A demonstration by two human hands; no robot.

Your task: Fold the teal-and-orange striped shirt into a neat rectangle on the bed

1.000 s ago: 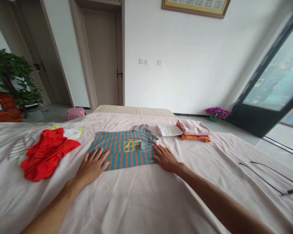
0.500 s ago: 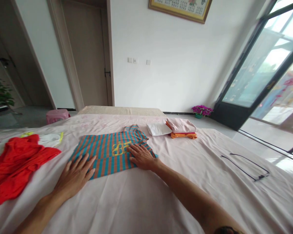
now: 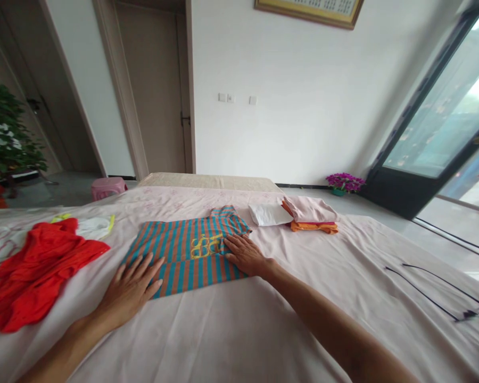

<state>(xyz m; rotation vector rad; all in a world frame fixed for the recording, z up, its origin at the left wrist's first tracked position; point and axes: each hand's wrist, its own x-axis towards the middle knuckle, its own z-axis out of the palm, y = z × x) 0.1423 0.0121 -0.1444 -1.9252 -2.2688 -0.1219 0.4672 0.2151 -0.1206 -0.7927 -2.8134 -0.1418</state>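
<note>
A striped shirt (image 3: pixel 183 271) in teal and brown, with a yellow design on it, lies flat in front of me on the pale pink sheet (image 3: pixel 191 335). My left hand (image 3: pixel 135 282) rests on the shirt's near left corner, fingers spread. On its right part lies my right hand (image 3: pixel 247 255), palm down with the fingers stretched out, covering some of the yellow design. The shirt's collar or sleeve end sticks out at the far right edge.
To the left lies a crumpled red garment (image 3: pixel 43 276) beside a white and yellow one (image 3: pixel 93 226). Folded clothes (image 3: pixel 313 213) are stacked at the right, next to a folded white piece (image 3: pixel 269 214). Eyeglasses (image 3: pixel 435 290) lie near the right edge. A pink stool (image 3: pixel 108 187) stands behind.
My right hand has slid a little over the shirt, and the shirt's right end now lies flatter under it. My left hand stays on the left corner. The view has turned slightly left.
</note>
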